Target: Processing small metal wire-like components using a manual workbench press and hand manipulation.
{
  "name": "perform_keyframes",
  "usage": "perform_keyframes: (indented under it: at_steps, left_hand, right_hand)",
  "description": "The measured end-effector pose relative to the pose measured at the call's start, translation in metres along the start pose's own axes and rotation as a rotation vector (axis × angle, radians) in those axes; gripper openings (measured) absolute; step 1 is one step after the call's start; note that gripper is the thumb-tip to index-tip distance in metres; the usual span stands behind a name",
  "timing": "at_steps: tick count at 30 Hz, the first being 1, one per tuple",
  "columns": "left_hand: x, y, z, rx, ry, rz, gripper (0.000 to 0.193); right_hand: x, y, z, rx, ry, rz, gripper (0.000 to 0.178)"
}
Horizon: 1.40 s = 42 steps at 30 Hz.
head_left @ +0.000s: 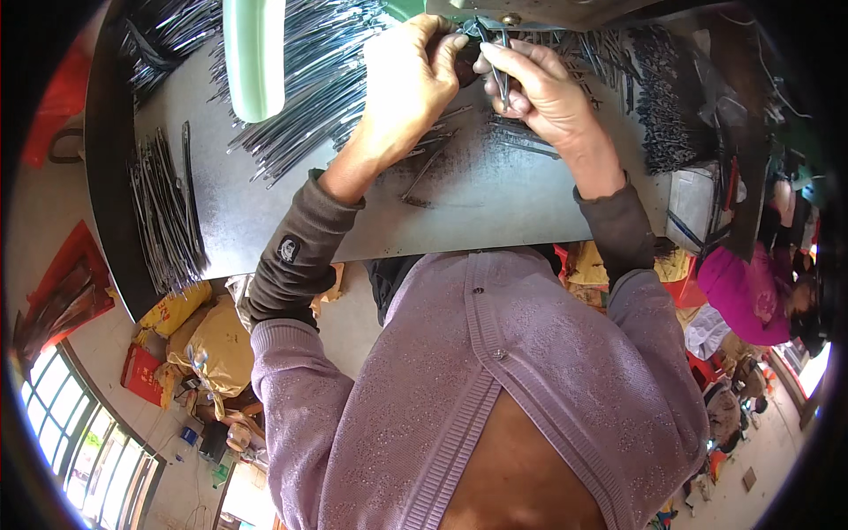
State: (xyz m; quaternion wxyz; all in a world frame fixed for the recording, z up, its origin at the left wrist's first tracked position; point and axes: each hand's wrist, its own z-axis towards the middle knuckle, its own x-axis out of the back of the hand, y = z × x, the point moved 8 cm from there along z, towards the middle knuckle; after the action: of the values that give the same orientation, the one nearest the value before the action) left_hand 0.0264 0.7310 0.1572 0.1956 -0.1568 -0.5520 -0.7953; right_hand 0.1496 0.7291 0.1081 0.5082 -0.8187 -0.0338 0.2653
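Note:
At the far edge of the metal table, my left hand (408,75) has thumb and forefinger pinched by a small dark fitting (477,32); whatever lies between them is too small to make out. Close on its right, my right hand (546,93) is closed on a thin dark metal strip (505,75), which points down toward me from the fingers. Both hands meet under the edge of a machine (565,11). A large pile of thin dark rods (305,132) fans out left of my left hand and partly behind it.
A pale green curved guard (256,62) hangs over the pile. Another bundle of rods (163,208) lies at the table's left edge. Dense dark pieces (667,102) and a white box (693,205) are at the right. A person in magenta (746,296) is farther right.

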Motion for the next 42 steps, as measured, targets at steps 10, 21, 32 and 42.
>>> perform_keyframes:
  at_steps: [10, 21, 32, 42]
  left_hand:
    - [-0.008, -0.016, -0.016, 0.561, -0.022, -0.824, 0.009]
    - [-0.004, -0.011, -0.007, 0.431, 0.018, -0.701, 0.008]
    - [-0.013, -0.018, -0.007, 0.460, 0.089, -0.757, 0.007]
    - [-0.012, -0.018, -0.005, 0.449, 0.080, -0.778, 0.006]
  right_hand:
    - [-0.008, 0.005, -0.003, 0.140, -0.010, 0.090, 0.016]
    - [-0.009, 0.001, -0.017, 0.179, 0.009, -0.182, 0.016]
    - [-0.002, 0.001, -0.019, 0.218, 0.130, -0.305, 0.016]
    - [-0.002, -0.001, -0.019, 0.281, 0.201, -0.325, 0.015]
